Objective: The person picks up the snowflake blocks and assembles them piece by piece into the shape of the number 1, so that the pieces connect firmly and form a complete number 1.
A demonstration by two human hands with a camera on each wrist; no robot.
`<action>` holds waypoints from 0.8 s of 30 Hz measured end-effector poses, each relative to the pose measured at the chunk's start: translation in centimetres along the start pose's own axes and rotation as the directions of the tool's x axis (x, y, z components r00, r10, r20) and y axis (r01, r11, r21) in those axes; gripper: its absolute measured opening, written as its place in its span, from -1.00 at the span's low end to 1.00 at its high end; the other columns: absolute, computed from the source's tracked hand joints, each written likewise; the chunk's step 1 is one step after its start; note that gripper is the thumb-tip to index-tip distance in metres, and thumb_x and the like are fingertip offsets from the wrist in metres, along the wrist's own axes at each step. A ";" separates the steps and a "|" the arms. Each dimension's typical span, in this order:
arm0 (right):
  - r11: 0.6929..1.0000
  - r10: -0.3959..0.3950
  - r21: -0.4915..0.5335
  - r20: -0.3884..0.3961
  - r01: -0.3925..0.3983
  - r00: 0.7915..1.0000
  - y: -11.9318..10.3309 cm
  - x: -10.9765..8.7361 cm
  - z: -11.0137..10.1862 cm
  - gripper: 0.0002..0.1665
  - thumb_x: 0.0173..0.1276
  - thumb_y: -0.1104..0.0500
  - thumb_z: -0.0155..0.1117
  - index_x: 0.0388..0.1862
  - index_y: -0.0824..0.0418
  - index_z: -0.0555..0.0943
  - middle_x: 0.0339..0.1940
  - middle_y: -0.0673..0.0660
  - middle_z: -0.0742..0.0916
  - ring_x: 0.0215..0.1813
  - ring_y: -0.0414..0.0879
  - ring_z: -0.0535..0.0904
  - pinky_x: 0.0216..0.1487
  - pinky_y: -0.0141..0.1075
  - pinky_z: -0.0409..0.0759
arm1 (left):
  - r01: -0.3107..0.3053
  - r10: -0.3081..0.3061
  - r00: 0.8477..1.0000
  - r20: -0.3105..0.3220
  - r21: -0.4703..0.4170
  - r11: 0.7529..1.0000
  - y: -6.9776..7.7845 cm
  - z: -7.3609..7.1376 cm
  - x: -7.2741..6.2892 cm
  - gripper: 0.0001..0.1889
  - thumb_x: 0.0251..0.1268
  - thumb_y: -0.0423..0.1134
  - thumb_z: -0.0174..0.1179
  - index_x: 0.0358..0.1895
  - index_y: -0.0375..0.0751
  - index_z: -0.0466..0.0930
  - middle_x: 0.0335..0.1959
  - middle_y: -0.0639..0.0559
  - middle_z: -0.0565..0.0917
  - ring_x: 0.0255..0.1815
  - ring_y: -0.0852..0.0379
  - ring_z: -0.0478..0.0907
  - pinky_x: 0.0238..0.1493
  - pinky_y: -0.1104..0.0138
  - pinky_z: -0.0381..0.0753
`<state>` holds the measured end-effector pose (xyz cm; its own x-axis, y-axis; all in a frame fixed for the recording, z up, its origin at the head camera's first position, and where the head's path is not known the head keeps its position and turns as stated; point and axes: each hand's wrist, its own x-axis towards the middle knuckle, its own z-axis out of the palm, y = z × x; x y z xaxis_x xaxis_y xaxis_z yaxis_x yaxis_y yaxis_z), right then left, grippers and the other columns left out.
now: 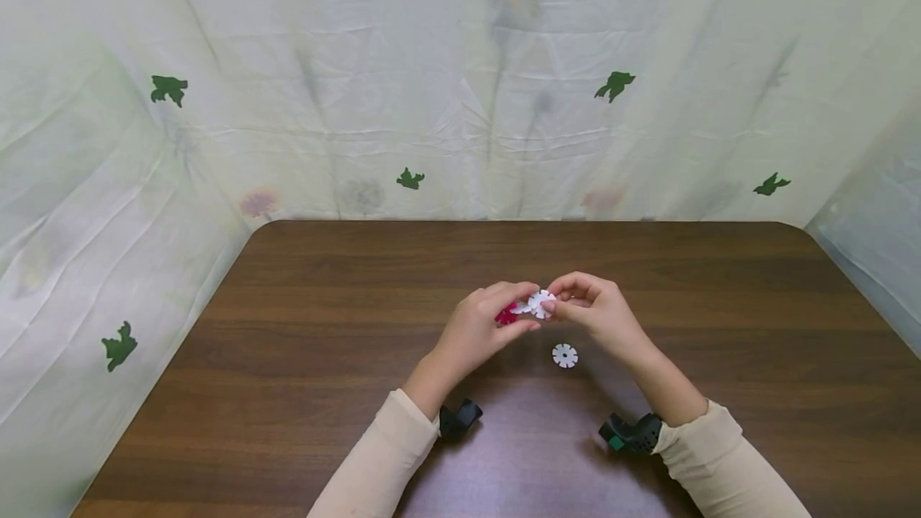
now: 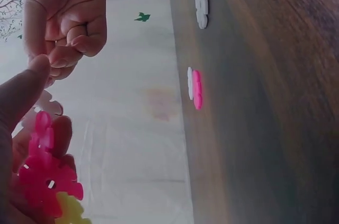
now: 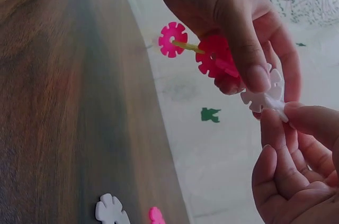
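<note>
My left hand (image 1: 478, 322) grips a short chain of flower-shaped interlocking plastic discs, with its thumb pressed on a white disc (image 3: 259, 97). Pink discs (image 2: 50, 184) and a yellow disc (image 2: 71, 211) follow along that chain, and another pink disc (image 3: 167, 41) sits at its far end. Facing it, my right hand (image 1: 604, 318) pinches a white flower disc (image 1: 541, 304) between thumb and forefinger. This disc meets the white end of the chain, seen nearly edge-on in the right wrist view. Both hands are raised over the table.
A loose white disc (image 1: 564, 356) lies on the brown wooden table (image 1: 324, 390) below the hands. In the left wrist view a pink disc (image 2: 197, 90) lies beside a white one (image 2: 190, 83). A patterned cloth (image 1: 446, 86) hangs behind the table's far edge.
</note>
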<state>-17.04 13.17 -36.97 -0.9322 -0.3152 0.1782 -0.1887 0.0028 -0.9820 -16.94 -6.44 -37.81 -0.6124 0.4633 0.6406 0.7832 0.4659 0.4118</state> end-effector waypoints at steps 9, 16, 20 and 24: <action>0.999 0.025 0.039 0.022 -0.025 0.999 -0.2 -0.1 0.6 -0.74 0.12 0.42 0.26 -0.23 0.54 0.46 -0.44 0.24 0.58 -0.42 -0.04 0.61 -0.24 -0.04 0.54 | 0.012 -0.012 0.999 -0.040 0.014 1.000 -0.1 0.0 -0.1 -0.63 -0.11 -0.20 0.40 -0.15 -0.17 0.61 -0.30 0.08 0.63 -0.35 0.24 0.50 -0.31 0.45 0.44; 0.997 -0.041 -0.068 0.050 0.044 0.998 -0.4 0.0 0.2 -0.73 0.12 0.39 0.27 -0.21 0.49 0.48 -0.37 0.26 0.60 -0.36 0.04 0.59 -0.26 -0.15 0.57 | 0.012 -0.012 0.998 -0.054 0.002 1.000 -0.3 0.0 -0.2 -0.65 -0.11 -0.22 0.41 -0.17 -0.19 0.61 -0.32 0.07 0.62 -0.36 0.23 0.50 -0.30 0.50 0.44; 0.979 -0.097 -0.175 0.051 0.105 0.994 -1.0 -0.2 -0.3 -0.71 0.12 0.36 0.29 -0.17 0.42 0.50 -0.29 0.24 0.62 -0.30 -0.01 0.58 -0.28 -0.27 0.56 | 0.016 -0.016 0.998 -0.063 0.007 1.000 -0.3 -0.2 -0.2 -0.64 -0.12 -0.24 0.41 -0.17 -0.21 0.61 -0.32 0.06 0.62 -0.37 0.25 0.48 -0.31 0.55 0.43; 0.961 -0.118 -0.242 0.063 0.130 0.991 -1.4 -0.5 -0.9 -0.66 0.10 0.34 0.31 -0.12 0.35 0.50 -0.21 0.23 0.62 -0.19 -0.01 0.57 -0.19 -0.27 0.54 | 0.020 -0.020 0.998 -0.063 0.004 1.000 -0.3 -0.3 -0.1 -0.62 -0.14 -0.26 0.42 -0.15 -0.22 0.60 -0.29 0.04 0.62 -0.36 0.23 0.49 -0.29 0.53 0.44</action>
<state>-16.54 14.15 -35.61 -0.8819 -0.3726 0.2889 -0.3777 0.1914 -0.9060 -17.07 -6.89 -37.82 -0.6196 0.4053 0.6722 0.7703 0.4784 0.4216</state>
